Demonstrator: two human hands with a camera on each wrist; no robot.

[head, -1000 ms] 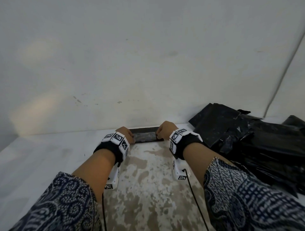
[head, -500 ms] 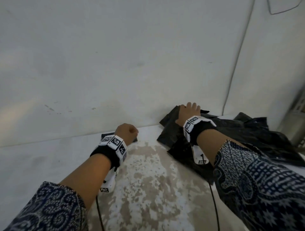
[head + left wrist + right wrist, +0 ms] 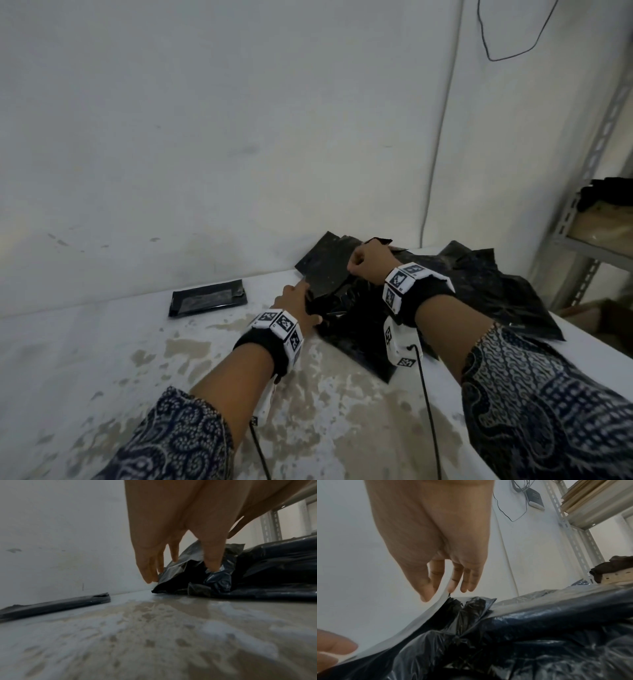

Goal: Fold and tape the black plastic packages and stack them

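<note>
A white table [image 3: 75, 359], its paint worn to brown patches, stands against a white wall [image 3: 239, 120]. A thin cable [image 3: 442, 144] runs down the wall. At the right stands a grey metal shelf [image 3: 597, 150]. A dark bundle [image 3: 613, 195] lies on it.

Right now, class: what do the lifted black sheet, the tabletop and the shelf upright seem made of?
The black sheet: thin glossy plastic film; it crinkles and glints. The tabletop: white coating worn to brown patches, base unclear. The shelf upright: grey slotted metal angle, probably steel.
</note>
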